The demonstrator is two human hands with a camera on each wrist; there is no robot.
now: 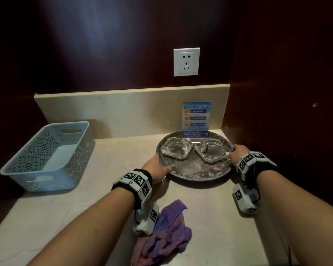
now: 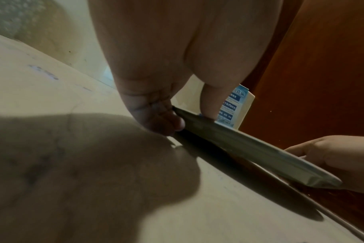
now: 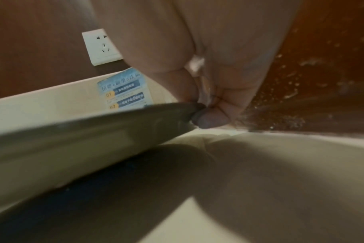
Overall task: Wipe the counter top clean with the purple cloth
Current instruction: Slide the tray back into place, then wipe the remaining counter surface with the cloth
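Note:
The purple cloth (image 1: 165, 235) lies crumpled on the beige counter top (image 1: 96, 192) near the front edge, between my forearms, and neither hand touches it. A round grey tray (image 1: 192, 169) sits at the back right. My left hand (image 1: 158, 169) grips its left rim, thumb on top. On the opposite rim my right hand (image 1: 236, 150) pinches the edge. In the wrist views the tray rim (image 2: 249, 148) (image 3: 94, 131) is raised above the counter, with a shadow beneath it. My left fingers (image 2: 156, 118) curl under the rim, as do my right fingers (image 3: 210, 118).
Two glass ashtrays (image 1: 176, 148) (image 1: 212, 150) and a blue standing card (image 1: 196, 120) ride on the tray. A light blue plastic basket (image 1: 46, 156) stands at the back left. A white socket (image 1: 186, 62) is on the dark wall. A side wall (image 1: 286, 112) bounds the counter on the right.

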